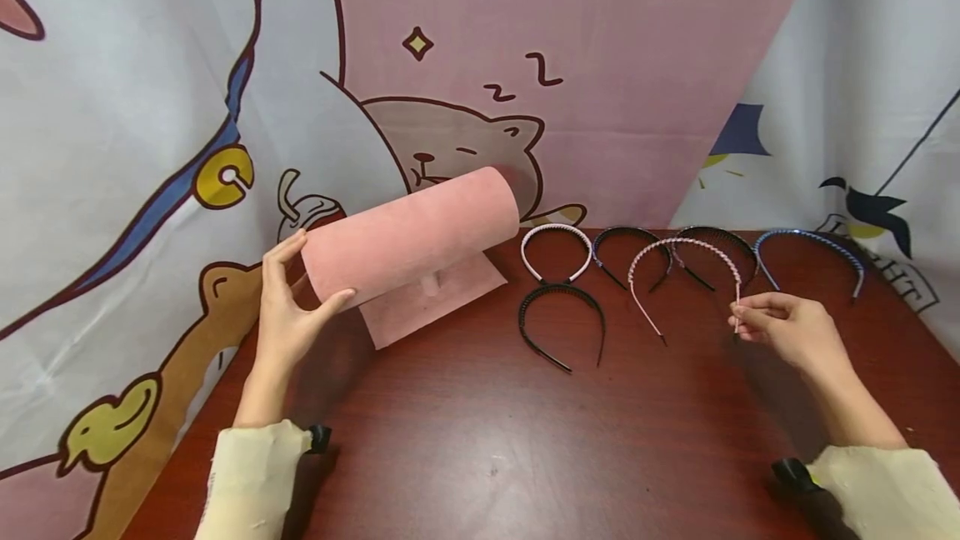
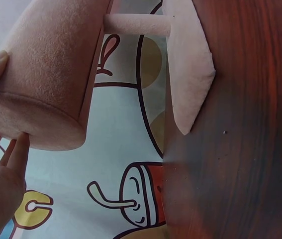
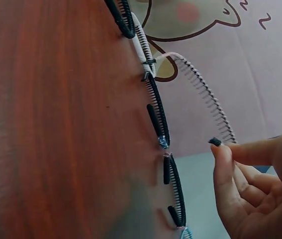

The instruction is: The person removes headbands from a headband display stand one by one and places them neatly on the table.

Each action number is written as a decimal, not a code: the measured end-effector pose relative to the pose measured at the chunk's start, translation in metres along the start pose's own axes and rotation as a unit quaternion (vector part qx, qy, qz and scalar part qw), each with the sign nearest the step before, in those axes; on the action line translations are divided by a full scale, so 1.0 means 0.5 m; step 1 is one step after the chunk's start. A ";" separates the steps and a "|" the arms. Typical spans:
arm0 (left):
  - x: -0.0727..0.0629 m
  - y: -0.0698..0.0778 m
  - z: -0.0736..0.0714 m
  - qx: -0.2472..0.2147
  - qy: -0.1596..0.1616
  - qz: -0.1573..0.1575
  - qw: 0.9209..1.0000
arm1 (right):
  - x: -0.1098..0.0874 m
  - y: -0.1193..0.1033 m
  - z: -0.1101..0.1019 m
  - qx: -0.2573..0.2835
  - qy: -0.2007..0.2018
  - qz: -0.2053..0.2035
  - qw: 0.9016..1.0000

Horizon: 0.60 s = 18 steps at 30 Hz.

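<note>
A pink plush headband stand point(image 1: 412, 232) has a thick horizontal roll on a short post above a flat base point(image 1: 438, 307). My left hand point(image 1: 288, 311) grips the roll's left end, thumb on its near side and fingers over the end, as the left wrist view also shows. The roll slants, its right end farther back. My right hand point(image 1: 791, 327) pinches one tip of a pink twisted headband point(image 1: 686, 242) between thumb and forefinger. This headband is raised above the table, with its toothed inner side showing in the right wrist view point(image 3: 208, 89).
A white headband point(image 1: 557, 227) and a black toothed headband point(image 1: 562, 287) lie right of the stand. Farther right along the back of the reddish-brown table point(image 1: 480, 440) are two dark headbands and a blue headband point(image 1: 813, 237). A cartoon-printed curtain point(image 1: 637, 65) hangs behind.
</note>
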<state>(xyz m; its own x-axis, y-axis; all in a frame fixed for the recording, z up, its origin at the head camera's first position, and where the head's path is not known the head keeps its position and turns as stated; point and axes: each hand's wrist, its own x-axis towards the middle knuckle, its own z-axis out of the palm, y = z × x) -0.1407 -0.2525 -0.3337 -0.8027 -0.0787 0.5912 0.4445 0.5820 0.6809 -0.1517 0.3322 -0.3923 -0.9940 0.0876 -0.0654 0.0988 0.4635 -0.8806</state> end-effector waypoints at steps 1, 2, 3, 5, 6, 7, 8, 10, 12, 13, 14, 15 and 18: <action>0.000 0.000 -0.001 0.000 0.000 -0.001 1.000 | -0.003 0.005 0.000 0.009 -0.013 -0.003 1.000; 0.001 0.000 -0.001 0.001 -0.001 -0.001 1.000 | -0.006 0.011 0.001 0.018 -0.028 -0.004 0.999; 0.001 -0.001 -0.002 0.002 -0.001 -0.001 1.000 | -0.009 0.016 0.002 0.022 -0.042 -0.006 0.999; 0.001 -0.001 -0.004 0.005 -0.001 0.000 1.000 | -0.015 0.027 0.004 0.026 -0.070 -0.004 0.997; 0.001 -0.002 -0.004 0.006 0.000 0.001 1.000 | -0.017 0.033 0.006 0.020 -0.084 -0.001 0.996; 0.001 -0.002 -0.005 0.008 0.001 0.003 1.000 | -0.019 0.038 0.008 0.012 -0.097 0.006 0.995; 0.001 -0.002 -0.006 0.011 0.003 0.006 1.000 | -0.020 0.042 0.010 0.002 -0.110 0.014 0.994; 0.002 -0.004 -0.006 0.011 0.005 0.009 1.000 | -0.020 0.049 0.015 -0.002 -0.139 0.033 0.990; 0.002 -0.006 -0.006 0.016 0.008 0.017 1.000 | -0.017 0.054 0.019 0.000 -0.165 0.050 0.985; 0.001 -0.007 -0.005 0.017 0.009 0.022 1.000 | -0.015 0.055 0.021 0.006 -0.173 0.061 0.983; 0.001 -0.009 -0.004 0.016 0.010 0.025 1.000 | -0.013 0.056 0.022 0.011 -0.182 0.067 0.981; 0.001 -0.014 -0.003 0.017 0.010 0.029 0.999 | -0.011 0.057 0.024 0.018 -0.191 0.071 0.979; 0.001 -0.037 -0.001 0.027 0.010 0.029 0.999 | -0.006 0.058 0.030 0.040 -0.206 0.082 0.974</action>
<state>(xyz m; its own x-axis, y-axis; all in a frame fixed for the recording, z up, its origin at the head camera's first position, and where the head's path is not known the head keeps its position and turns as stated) -0.1492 -0.2638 -0.3455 -0.7685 -0.0594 0.6371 0.4666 0.6292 0.6215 -0.1467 0.3322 -0.4246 -0.9008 -0.2148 -0.3774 0.2707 0.4018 -0.8748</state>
